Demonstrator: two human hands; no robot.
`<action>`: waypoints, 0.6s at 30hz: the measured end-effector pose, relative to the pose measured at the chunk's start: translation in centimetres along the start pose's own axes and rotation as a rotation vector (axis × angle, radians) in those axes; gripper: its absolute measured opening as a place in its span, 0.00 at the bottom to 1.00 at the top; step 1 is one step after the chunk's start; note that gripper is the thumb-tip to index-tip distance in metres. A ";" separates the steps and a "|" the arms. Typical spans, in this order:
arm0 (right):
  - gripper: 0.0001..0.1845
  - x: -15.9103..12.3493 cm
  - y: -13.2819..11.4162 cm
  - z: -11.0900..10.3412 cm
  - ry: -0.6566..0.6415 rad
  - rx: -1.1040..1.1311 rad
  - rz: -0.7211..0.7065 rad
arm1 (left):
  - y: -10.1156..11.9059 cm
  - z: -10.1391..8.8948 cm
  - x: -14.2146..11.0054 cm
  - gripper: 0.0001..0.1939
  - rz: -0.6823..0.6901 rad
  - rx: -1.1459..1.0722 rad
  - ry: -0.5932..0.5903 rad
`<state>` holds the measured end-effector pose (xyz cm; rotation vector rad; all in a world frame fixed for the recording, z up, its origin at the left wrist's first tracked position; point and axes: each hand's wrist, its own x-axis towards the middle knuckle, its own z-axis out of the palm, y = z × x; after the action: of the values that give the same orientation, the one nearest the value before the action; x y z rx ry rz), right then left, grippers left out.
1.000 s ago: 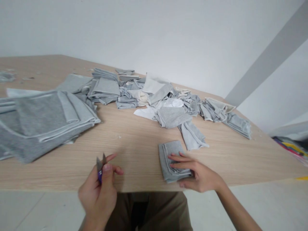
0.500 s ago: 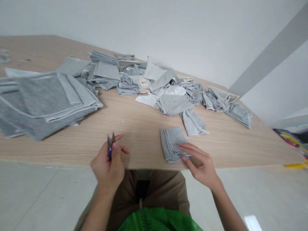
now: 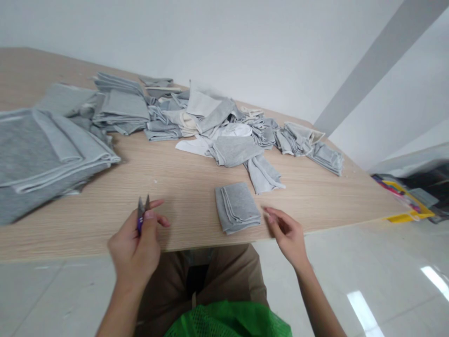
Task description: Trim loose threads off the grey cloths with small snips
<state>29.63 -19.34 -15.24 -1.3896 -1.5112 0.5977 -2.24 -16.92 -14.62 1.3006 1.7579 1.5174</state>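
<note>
My left hand [image 3: 138, 238] is closed around thread snips [image 3: 141, 217] with a purple handle. Their two blades point up and away from me, spread apart, and the index finger sticks out beside them. A folded grey fabric piece [image 3: 240, 206] lies flat near the table's front edge, between my hands. Just to its right, my right hand [image 3: 286, 234] hovers apart from the cloth, thumb and index finger brought together. Whatever may be between those fingertips is too small to make out.
A large stack of grey fabric [image 3: 52, 150] lies at the left. Smaller folded stacks [image 3: 121, 107] and a loose heap of grey and white pieces [image 3: 228, 126] stretch along the wall. Beyond the table's right end are a yellow-edged container [image 3: 410, 215] and dark items.
My right hand has come off the folded fabric and moved to its right, its fingers drawing together. The left hand still holds the snips. The view has turned to the right.
</note>
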 end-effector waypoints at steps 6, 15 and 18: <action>0.20 1.1 -1.4 0.4 -0.191 -0.031 -0.159 | -0.7 -0.2 0.8 0.23 0.054 0.103 -0.169; 0.15 2.7 -2.3 3.0 -0.127 -0.067 -0.262 | 0.4 1.0 -0.2 0.21 0.198 0.217 -0.453; 0.16 2.5 -2.2 3.2 -0.152 -0.048 -0.272 | 1.5 1.7 -0.9 0.20 0.250 0.176 -0.538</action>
<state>26.05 -16.67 -13.93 -1.1675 -1.8107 0.5074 0.10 -16.97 -13.94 1.8656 1.4362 1.0034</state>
